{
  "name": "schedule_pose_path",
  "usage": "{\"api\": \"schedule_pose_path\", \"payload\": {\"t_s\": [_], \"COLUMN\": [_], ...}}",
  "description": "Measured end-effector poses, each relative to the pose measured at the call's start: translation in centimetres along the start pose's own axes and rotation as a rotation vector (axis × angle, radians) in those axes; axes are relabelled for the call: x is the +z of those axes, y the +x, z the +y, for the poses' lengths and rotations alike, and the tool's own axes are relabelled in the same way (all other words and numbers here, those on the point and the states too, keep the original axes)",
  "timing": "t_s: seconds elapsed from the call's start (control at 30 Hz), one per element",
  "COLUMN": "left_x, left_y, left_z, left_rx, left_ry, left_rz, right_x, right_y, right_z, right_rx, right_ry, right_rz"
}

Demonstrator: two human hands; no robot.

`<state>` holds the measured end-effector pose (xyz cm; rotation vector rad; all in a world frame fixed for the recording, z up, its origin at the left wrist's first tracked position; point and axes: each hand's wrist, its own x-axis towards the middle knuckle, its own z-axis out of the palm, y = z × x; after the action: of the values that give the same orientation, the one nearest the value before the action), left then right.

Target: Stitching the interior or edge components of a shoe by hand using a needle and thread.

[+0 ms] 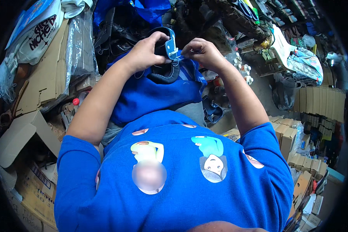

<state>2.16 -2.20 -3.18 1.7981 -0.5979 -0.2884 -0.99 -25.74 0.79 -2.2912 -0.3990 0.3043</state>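
Observation:
Over my lap, my left hand [146, 53] grips a curved blue strap-like piece [171, 45] with pale dots and a light edge, perhaps part of a sandal or shoe. Its thumb and fingers close around the piece from the left. Thin pale thread [177, 58] hangs at the piece's lower end. On the right, my right hand [203, 53] is pinched beside that end, apparently on the thread; any needle is too small to see. Just below both hands, a dark curved padded piece [166, 76] lies on the blue cloth [143, 94] across my lap.
Flattened cardboard [46, 83] and clear plastic [81, 48] are piled at left, above an open carton [23, 135]. Dark shoe-like items [114, 36] lie beyond my hands. Several small white bottles [243, 69], a white chair [280, 46] and stacked boxes [288, 135] stand right.

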Motion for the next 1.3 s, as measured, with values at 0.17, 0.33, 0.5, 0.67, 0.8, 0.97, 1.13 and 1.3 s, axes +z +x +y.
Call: {"api": "schedule_pose_path", "payload": {"t_s": [0.17,0.33,0.5,0.67,0.8,0.97,1.13,1.3], "left_x": [-0.2,-0.2,-0.5,-0.8,-1.2,-1.2,-0.8,0.0], "left_y": [1.4,1.7,1.7,1.5,1.3,1.5,1.7,2.6], "left_z": [1.7,1.0,-0.2,0.2,1.2,1.7,1.2,2.1], "left_rx": [-0.131,-0.092,-0.065,-0.121,-0.129,-0.095,-0.066,-0.048], "left_ry": [0.177,0.201,0.122,-0.022,0.046,0.173,0.288,0.437], "left_rz": [-0.237,-0.286,-0.358,-0.474,-0.518,-0.553,-0.521,-0.393], "right_x": [0.4,0.7,1.9,2.9,3.2,3.1,2.1,2.3], "right_y": [-0.1,-0.4,-0.8,-2.2,-2.9,-3.4,-2.6,-0.4], "right_z": [1.2,2.1,1.3,1.6,0.6,-0.3,-3.9,-5.7], "right_rx": [-0.001,0.011,0.002,-0.141,-0.176,-0.247,-0.340,-0.330], "right_ry": [0.037,0.078,0.152,0.066,-0.034,-0.261,-0.735,-0.984], "right_rz": [-0.040,-0.042,-0.034,0.151,0.198,0.205,0.044,-0.233]}}
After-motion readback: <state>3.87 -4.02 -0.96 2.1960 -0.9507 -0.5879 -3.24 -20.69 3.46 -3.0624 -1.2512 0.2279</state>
